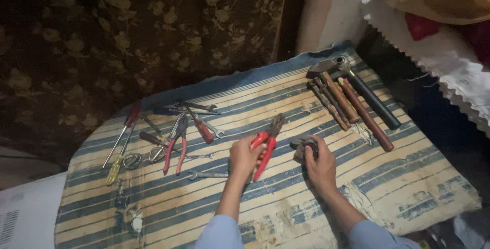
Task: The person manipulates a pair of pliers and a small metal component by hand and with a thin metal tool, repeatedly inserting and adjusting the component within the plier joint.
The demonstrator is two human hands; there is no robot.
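Two hands work on a striped mat [408, 188]. From the head camera I see my left hand [244, 157] clamped on red-handled pliers [266, 144], jaws pointing away. My right hand [320, 165] is closed over a small dark metal tool [302, 146], just beside the pliers. Left of the hands lie a wrench [206, 175], scissors [145, 156], more red pliers [176, 144] and screwdrivers [122, 135]. Beyond the right hand lie a hammer [357, 88] and wooden-handled tools [339, 103], well apart.

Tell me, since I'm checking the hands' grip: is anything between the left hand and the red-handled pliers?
Nothing visible: the left hand lies directly on the handles of the red-handled pliers. The right hand holds a separate dark tool beside them.
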